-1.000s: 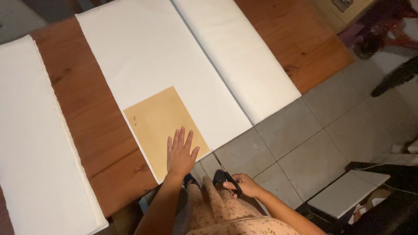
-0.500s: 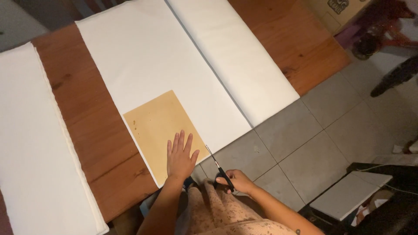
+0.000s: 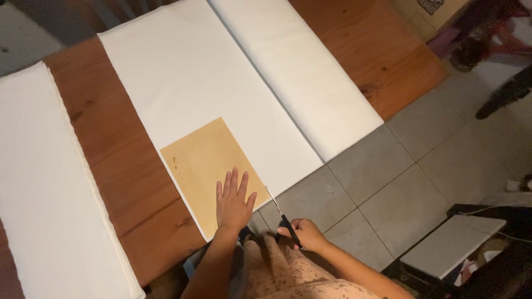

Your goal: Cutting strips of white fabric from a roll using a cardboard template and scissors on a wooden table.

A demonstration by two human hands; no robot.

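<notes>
From the head view, we saw the left hand (image 3: 233, 202) pressed flat on a tan cardboard sheet (image 3: 208, 166), its fingers (image 3: 235, 180) spread apart and pointing away from the body. The cardboard sheet lay on the near end of a large white sheet (image 3: 194, 83) that covered the middle of the wooden bench (image 3: 122, 171), with its near corner at the bench edge. The right hand (image 3: 307, 235) had its fingers closed around the black handles of a pair of scissors (image 3: 281, 217), held just off the near edge of the bench; the blade tips reached the edge of the white sheet, right beside the cardboard's right-hand corner. A second white sheet (image 3: 299, 72) lay alongside the first to the right, and a third (image 3: 44, 188) lay well apart to the left. Grey floor tiles (image 3: 399, 182) showed beyond the bench.
</notes>
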